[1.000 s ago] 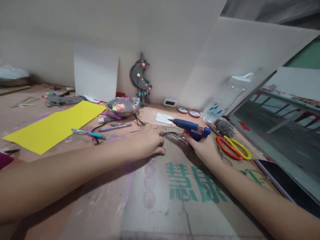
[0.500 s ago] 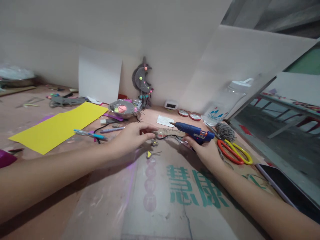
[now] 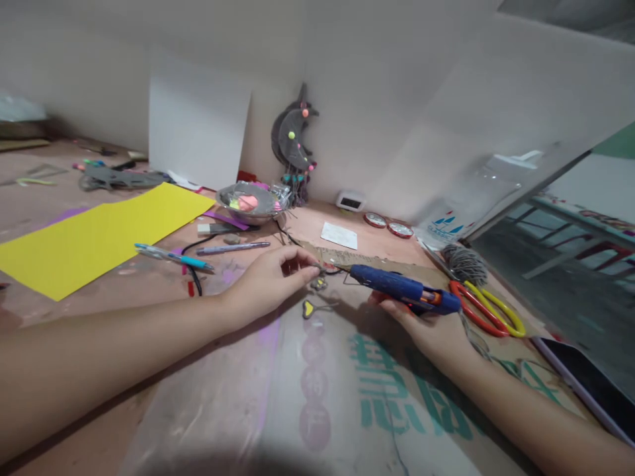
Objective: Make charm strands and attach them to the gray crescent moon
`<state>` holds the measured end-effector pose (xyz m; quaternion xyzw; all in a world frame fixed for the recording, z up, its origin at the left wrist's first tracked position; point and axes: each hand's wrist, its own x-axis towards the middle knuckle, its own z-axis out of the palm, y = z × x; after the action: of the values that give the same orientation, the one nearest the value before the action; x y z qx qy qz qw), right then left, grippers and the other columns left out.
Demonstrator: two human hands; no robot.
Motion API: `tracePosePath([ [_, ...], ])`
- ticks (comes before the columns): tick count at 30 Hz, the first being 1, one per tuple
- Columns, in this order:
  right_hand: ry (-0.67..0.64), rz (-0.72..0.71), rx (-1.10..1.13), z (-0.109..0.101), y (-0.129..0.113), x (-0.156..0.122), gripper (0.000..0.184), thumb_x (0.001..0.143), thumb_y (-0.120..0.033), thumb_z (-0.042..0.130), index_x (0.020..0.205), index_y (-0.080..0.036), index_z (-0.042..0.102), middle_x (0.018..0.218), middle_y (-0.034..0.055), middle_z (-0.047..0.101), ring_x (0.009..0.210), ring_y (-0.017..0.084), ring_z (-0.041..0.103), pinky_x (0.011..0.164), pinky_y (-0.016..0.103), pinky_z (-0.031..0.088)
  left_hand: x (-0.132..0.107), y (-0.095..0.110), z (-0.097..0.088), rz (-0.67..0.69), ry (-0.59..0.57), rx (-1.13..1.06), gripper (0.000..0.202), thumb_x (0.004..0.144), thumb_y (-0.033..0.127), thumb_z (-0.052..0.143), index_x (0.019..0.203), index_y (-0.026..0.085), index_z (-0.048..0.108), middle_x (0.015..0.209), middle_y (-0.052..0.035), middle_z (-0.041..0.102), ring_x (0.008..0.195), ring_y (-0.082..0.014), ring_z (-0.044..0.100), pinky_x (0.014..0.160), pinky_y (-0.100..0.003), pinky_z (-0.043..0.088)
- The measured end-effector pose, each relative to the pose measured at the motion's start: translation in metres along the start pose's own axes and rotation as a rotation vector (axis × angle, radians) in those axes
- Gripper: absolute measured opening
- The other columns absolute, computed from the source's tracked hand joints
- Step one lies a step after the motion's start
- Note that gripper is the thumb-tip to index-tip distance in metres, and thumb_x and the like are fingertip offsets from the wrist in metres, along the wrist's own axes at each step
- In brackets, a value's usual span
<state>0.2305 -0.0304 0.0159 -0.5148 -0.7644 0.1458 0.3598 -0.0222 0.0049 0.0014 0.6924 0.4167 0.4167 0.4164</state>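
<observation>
My right hand (image 3: 431,334) is wrapped round a blue hot glue gun (image 3: 387,281), whose nozzle points left. My left hand (image 3: 270,277) has its thumb and fingertips pinched together near the nozzle; what they hold is too small to make out. Just below those fingertips is a small grey piece with yellow spots (image 3: 319,283). A yellow heart-shaped piece with a grey edge (image 3: 308,309) and a thin stem lies closer to me on the plastic sheet (image 3: 282,396) printed with green characters.
To the left lie yellow paper (image 3: 99,238), a blue pen (image 3: 173,256) and a purple pen (image 3: 233,248). A bowl of craft bits (image 3: 233,215) and a grey moon ornament (image 3: 292,142) are behind. Scissors (image 3: 479,309), grey yarn (image 3: 465,264), a bottle (image 3: 476,192) and a phone (image 3: 585,383) stand right.
The glue gun has turned its nozzle lower and come close to my left fingertips. My left fingers have closed into a pinch. The whole view has shifted slightly.
</observation>
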Motion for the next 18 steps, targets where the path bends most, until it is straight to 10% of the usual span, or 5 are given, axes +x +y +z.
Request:
tracePosePath([
  [18, -0.001, -0.056, -0.011, 0.0029, -0.0017, -0.0013, 0.010, 0.080, -0.033, 0.061, 0.077, -0.023, 0.062, 0.072, 0.0014, 0.068, 0.068, 0.018, 0.066, 0.066, 0.028, 0.056, 0.0002, -0.0015, -0.0017, 0.069, 0.032, 0.116, 0.009, 0.081, 0.025, 0.059, 0.085, 0.019, 0.064, 0.086, 0.0000, 0.066, 0.081, -0.0149, 0.060, 0.073, -0.026, 0.045],
])
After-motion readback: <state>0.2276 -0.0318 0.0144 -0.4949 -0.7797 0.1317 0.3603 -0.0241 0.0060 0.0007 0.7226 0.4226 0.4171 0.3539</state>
